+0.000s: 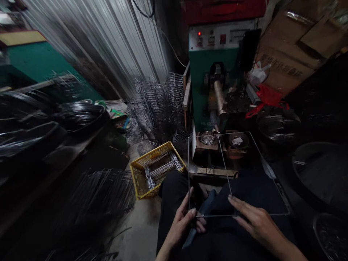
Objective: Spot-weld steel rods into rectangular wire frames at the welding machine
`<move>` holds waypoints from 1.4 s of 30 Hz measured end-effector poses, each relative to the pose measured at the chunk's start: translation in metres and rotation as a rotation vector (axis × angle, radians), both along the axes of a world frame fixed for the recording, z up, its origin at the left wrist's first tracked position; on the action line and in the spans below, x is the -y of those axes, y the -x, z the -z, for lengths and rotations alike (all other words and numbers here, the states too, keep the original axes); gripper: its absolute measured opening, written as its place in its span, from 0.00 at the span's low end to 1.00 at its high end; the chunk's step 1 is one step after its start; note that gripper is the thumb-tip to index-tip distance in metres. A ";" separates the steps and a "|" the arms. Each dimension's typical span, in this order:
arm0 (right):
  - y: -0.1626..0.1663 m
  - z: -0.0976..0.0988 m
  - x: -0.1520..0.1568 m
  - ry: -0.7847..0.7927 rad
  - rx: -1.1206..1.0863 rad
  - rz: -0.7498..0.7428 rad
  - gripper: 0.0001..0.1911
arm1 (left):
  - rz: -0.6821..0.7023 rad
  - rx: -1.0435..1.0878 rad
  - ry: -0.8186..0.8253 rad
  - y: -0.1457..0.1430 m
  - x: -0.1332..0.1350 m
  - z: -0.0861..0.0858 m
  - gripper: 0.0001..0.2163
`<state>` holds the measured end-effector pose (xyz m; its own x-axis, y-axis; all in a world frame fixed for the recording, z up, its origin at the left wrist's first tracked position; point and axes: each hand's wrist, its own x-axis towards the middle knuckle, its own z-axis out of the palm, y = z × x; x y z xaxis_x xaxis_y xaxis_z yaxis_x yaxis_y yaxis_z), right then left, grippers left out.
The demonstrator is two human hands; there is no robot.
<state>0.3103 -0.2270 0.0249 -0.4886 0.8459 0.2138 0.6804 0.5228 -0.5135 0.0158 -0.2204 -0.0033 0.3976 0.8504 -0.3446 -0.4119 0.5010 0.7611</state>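
Observation:
A thin rectangular wire frame with a cross wire is held out over my lap, its far edge near the green welding machine. My left hand is closed, pinching the frame's near left corner between thumb and fingers. My right hand rests on the frame's near edge, its fingers stretched along the wire and touching it. My dark trousers lie underneath.
A yellow plastic crate with wire pieces sits on the floor to the left. Stacks of wire baskets stand behind it. Dark round tubs are at the right. Piles of black wire parts fill the left side.

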 end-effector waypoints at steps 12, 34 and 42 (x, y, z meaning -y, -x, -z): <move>-0.006 -0.009 -0.007 -0.025 -0.009 0.016 0.33 | 0.004 0.017 -0.007 -0.007 -0.009 -0.006 0.42; -0.014 -0.007 -0.105 -0.042 0.066 0.124 0.33 | 0.065 0.121 -0.082 -0.015 -0.106 -0.006 0.38; -0.033 -0.033 -0.245 -0.148 0.168 0.214 0.38 | -0.037 0.129 -0.232 -0.020 -0.230 -0.027 0.40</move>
